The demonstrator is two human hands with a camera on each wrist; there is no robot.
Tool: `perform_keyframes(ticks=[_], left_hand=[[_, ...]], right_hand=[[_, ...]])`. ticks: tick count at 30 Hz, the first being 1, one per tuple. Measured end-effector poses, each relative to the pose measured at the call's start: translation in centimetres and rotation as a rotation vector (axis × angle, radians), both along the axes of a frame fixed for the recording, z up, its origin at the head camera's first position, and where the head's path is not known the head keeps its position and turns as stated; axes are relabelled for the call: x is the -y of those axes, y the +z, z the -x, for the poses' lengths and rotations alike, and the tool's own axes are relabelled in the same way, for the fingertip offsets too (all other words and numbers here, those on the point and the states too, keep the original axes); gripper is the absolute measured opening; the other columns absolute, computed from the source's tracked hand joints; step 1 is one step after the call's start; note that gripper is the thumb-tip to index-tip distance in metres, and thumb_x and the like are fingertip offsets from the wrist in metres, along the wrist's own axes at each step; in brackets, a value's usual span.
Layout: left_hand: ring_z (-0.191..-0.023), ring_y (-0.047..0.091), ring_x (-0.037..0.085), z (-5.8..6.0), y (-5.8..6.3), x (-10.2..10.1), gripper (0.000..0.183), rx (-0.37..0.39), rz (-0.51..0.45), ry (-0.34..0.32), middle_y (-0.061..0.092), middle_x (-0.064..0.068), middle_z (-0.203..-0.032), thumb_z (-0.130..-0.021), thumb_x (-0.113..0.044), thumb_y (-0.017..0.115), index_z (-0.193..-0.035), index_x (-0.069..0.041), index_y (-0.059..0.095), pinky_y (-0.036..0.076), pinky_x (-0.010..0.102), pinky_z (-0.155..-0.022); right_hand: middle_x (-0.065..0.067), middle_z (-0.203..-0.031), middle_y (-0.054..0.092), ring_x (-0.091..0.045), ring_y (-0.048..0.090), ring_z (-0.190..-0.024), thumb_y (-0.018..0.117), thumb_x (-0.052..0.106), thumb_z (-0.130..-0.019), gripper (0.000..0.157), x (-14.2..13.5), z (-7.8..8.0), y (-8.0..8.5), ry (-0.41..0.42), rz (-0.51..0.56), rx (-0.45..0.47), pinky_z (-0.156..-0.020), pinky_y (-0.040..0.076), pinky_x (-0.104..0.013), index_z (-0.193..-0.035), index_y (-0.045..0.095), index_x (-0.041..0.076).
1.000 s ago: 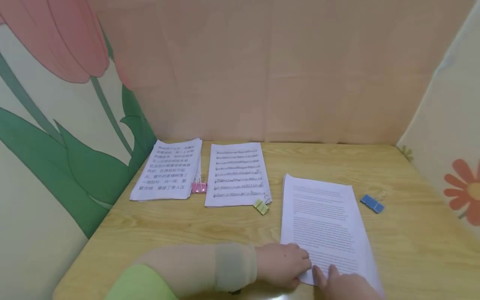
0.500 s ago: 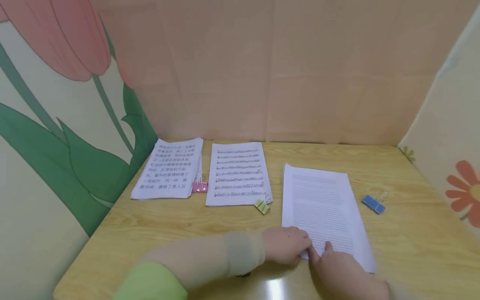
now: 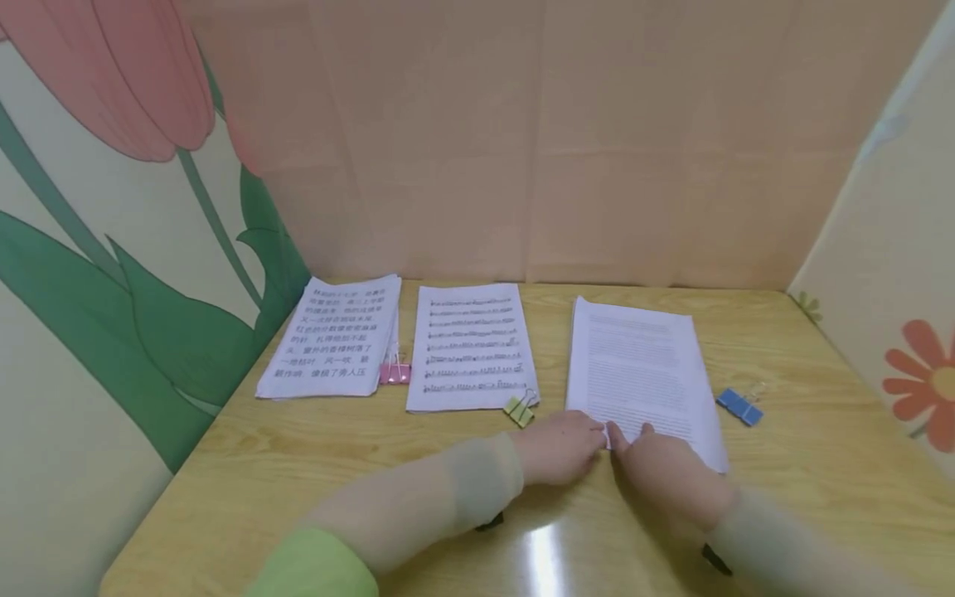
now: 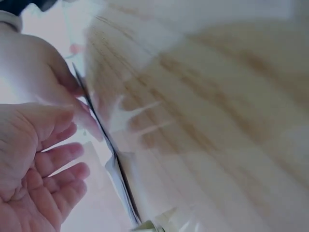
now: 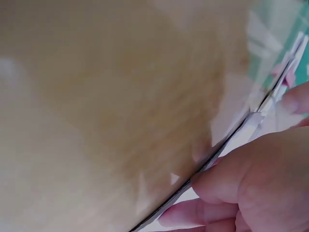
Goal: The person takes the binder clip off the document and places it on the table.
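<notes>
A stack of printed sheets [image 3: 634, 356] lies on the right half of the wooden table [image 3: 358, 448]. My left hand [image 3: 563, 448] is at its near left corner; in the left wrist view its fingers [image 4: 60, 159] are loosely bent, with nothing gripped between them. Beside it, my right hand [image 3: 671, 473] touches the stack's near edge. In the right wrist view the right thumb [image 5: 217, 183] presses against that edge while other fingers lie over the paper. A blue binder clip [image 3: 740, 407] rests just right of the stack.
At the back left lies a pile of large-print sheets [image 3: 328, 340] with a pink binder clip [image 3: 395, 373] at its side. Sheet music [image 3: 470, 348] lies between the two stacks, a yellow-green binder clip [image 3: 519, 410] at its near right corner. A wall [image 3: 522, 141] stands behind the table.
The stack of printed sheets has slid away from the person toward the back of the table. Both hands have moved forward with it, staying at its near edge.
</notes>
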State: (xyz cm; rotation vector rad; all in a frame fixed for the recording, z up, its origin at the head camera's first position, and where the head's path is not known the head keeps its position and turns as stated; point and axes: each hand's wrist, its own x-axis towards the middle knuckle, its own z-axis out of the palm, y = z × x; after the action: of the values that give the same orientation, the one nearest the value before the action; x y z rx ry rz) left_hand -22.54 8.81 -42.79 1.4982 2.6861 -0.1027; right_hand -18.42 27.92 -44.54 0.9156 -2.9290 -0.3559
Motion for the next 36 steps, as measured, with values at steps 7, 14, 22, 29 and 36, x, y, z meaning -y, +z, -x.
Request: perform_keyframes(ticks=[7, 14, 22, 29, 36], left_hand=[[-0.121, 0.050, 0.012, 0.5, 0.7, 2.6, 0.037, -0.025, -0.123, 0.165, 0.054, -0.006, -0.135, -0.096, -0.029, 0.058, -0.132, -0.021, 0.055, 0.037, 0.027, -0.104], [-0.108, 0.055, 0.018, 2.3, 0.7, 4.6, 0.052, -0.057, -0.186, 0.389, 0.054, 0.002, -0.129, -0.090, -0.032, 0.067, -0.135, -0.013, 0.051, 0.047, 0.031, -0.091], [-0.098, 0.058, 0.023, 3.5, -0.1, 5.5, 0.048, 0.139, -0.161, 0.556, 0.059, 0.007, -0.111, -0.088, -0.034, 0.069, -0.125, -0.005, 0.057, 0.049, 0.036, -0.087], [-0.082, 0.056, 0.015, 3.2, -0.7, 4.6, 0.022, 0.088, -0.144, 0.398, 0.056, 0.001, -0.096, -0.090, -0.020, 0.065, -0.111, -0.010, 0.065, 0.049, 0.027, -0.075], [-0.088, 0.057, 0.012, 3.1, -0.2, 1.9, 0.018, -0.027, -0.090, 0.268, 0.061, -0.001, -0.098, -0.094, -0.019, 0.059, -0.109, -0.013, 0.068, 0.048, 0.025, -0.081]], right_hand=[[-0.038, -0.085, 0.062, -0.048, 0.064, -0.070, 0.056, -0.003, -0.089, 0.041, 0.3, 1.7, 0.7, -0.109, -0.021, 0.090, -0.050, 0.053, -0.051, -0.129, 0.053, -0.006], [-0.041, -0.093, 0.061, -0.053, 0.062, -0.086, 0.055, -0.005, -0.090, 0.045, -0.9, 2.9, 1.2, -0.147, -0.007, 0.195, -0.063, 0.053, -0.056, -0.133, 0.047, -0.008], [-0.033, -0.090, 0.065, -0.053, 0.061, -0.090, 0.056, -0.002, -0.090, 0.045, -2.3, 3.5, 1.3, -0.144, 0.024, 0.219, -0.072, 0.050, -0.061, -0.133, 0.046, -0.009], [-0.037, -0.100, 0.062, -0.054, 0.059, -0.096, 0.054, 0.006, -0.094, 0.047, -3.4, 3.4, 1.6, -0.193, 0.054, 0.281, -0.081, 0.047, -0.063, -0.137, 0.042, -0.009], [-0.043, -0.108, 0.056, -0.057, 0.055, -0.100, 0.050, 0.012, -0.098, 0.048, -3.9, 3.5, 1.5, -0.247, 0.089, 0.325, -0.085, 0.044, -0.065, -0.140, 0.039, -0.007]])
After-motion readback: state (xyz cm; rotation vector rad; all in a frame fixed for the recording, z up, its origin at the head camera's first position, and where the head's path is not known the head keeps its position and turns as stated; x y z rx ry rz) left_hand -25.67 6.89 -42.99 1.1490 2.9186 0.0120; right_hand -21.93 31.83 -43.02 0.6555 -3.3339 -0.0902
